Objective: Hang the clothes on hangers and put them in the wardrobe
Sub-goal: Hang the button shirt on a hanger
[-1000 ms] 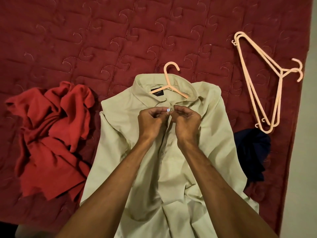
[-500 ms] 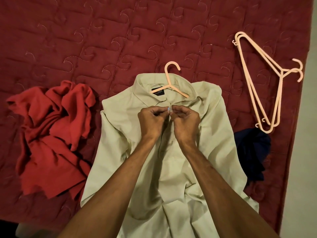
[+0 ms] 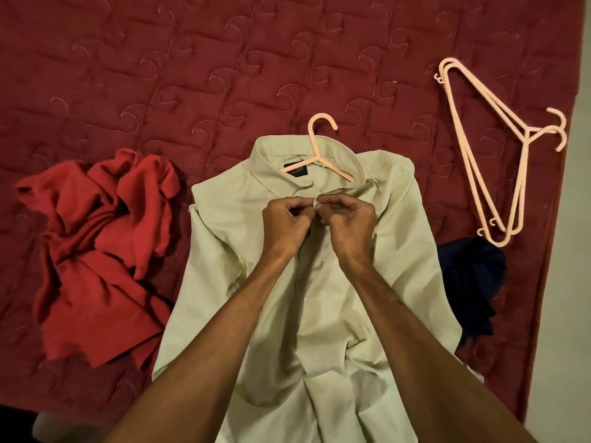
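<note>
A dark red quilt (image 3: 160, 59) lies flat and fills most of the view. Curly swirls are sewn into it in rows of squares. A pale strip (image 3: 571, 282) runs past its right edge. Something pale and blurry (image 3: 52, 425) shows at the near left.

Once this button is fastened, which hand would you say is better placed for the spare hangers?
Probably the right hand: the spare hangers lie on its side of the pale shirt, across from the left hand.
</note>
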